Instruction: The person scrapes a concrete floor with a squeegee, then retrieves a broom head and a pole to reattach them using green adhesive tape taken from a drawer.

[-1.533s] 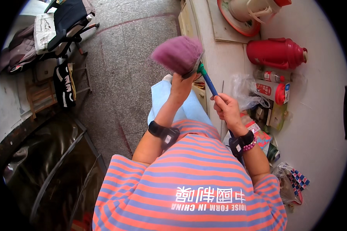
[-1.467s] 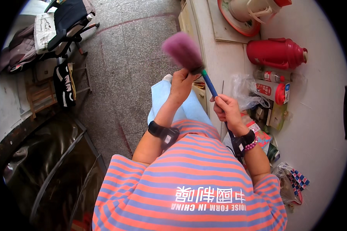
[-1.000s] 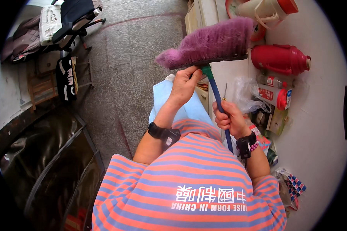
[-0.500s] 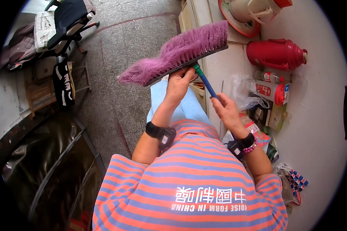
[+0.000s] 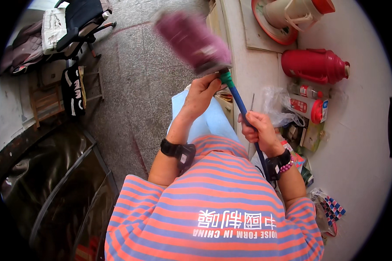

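Note:
A broom is held up in front of me, its purple bristle head [image 5: 196, 41] blurred by motion and tilted toward the upper left. Its blue handle [image 5: 238, 99] joins the head at a green collar [image 5: 226, 77] and slopes down to the right. My right hand [image 5: 260, 130] is wrapped round this handle partway along. Just under the base of the head, my left hand [image 5: 200, 96] has its thumb and fingers pressed together, tips close to the collar. What they pinch, if anything, is hidden.
A white cabinet top [image 5: 259, 61] at right carries a red thermos [image 5: 315, 65], a pale jug [image 5: 287, 13], a plastic bag [image 5: 274, 106] and bottles. An office chair [image 5: 80, 26] and a small wooden stool [image 5: 45, 102] stand on the left, near a dark sheet-covered frame [image 5: 43, 174].
The broom head has swung from lying nearly crosswise to pointing up and left. My right hand has moved slightly down and closed fully round the handle. My left hand stays near the head.

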Available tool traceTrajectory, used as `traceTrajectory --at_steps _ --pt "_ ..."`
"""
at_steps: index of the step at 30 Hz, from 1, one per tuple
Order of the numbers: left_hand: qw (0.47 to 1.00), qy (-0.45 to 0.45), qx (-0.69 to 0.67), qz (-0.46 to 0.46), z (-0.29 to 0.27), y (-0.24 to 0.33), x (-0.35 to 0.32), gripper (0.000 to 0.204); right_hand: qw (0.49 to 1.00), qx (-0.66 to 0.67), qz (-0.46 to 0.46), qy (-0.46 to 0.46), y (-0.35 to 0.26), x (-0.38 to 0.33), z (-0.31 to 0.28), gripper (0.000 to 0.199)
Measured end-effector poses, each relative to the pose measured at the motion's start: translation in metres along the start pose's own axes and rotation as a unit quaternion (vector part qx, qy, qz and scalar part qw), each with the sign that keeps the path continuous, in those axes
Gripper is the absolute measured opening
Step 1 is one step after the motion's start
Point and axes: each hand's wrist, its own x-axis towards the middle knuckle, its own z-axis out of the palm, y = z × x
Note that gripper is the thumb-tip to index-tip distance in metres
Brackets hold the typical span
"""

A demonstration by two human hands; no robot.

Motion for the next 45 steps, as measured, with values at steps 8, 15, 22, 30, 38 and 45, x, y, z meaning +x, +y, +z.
traceTrajectory --at_steps 8,15,22,30,38,45 --pt "0.997 -0.040 -0.053 -0.047 0.007 0.012 0.000 0.029 0.954 0.221 0.084 -0.183 0.011 0.012 -0.019 0.034" --pt "0.995 0.058 -0.068 -0.047 0.012 0.000 0.007 0.024 0.992 0.074 0.026 -0.096 0.003 0.016 -0.007 0.038" --pt "0.989 0.128 -0.071 0.021 0.019 0.000 0.015 0.024 0.935 -0.246 -0.180 0.180 0.024 0.016 -0.003 0.031" --pt "0.997 0.029 -0.070 0.025 0.002 0.018 0.012 0.034 0.990 0.086 0.067 -0.084 -0.001 0.006 -0.010 0.035" --pt "0.998 0.024 -0.056 -0.006 -0.011 0.017 0.013 0.030 0.949 0.211 0.121 -0.202 0.015 0.019 -0.011 0.040" --pt "0.994 0.106 -0.010 0.020 -0.009 0.022 0.009 0.027 0.910 -0.324 -0.185 0.180 0.018 0.012 -0.002 0.023"
